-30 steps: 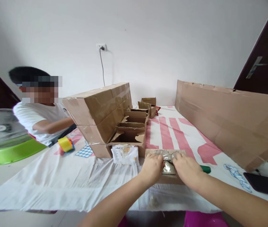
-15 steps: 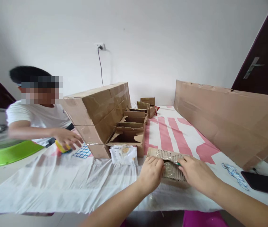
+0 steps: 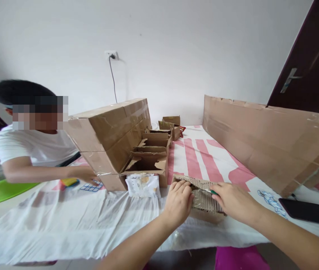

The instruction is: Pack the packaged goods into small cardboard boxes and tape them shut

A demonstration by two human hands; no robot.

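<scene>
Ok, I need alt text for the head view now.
The left hand holds a corrugated cardboard box on a cloth-covered table while the right hand holds a mostly hidden green tool at the box's top. Farther left: open cartons and a co-worker.

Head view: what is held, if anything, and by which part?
Right hand: green-handled tool, by its handle. Left hand: on brown cardboard box, grip unclear.

My one camera sits on my head, looking forward and down over the near edge of the cloth-covered table, with my left hand and right hand close in front, low and right of centre. It faces along the table to the white wall well beyond (a wide view, taking in another person at the far left and a dark door at the upper right).
</scene>
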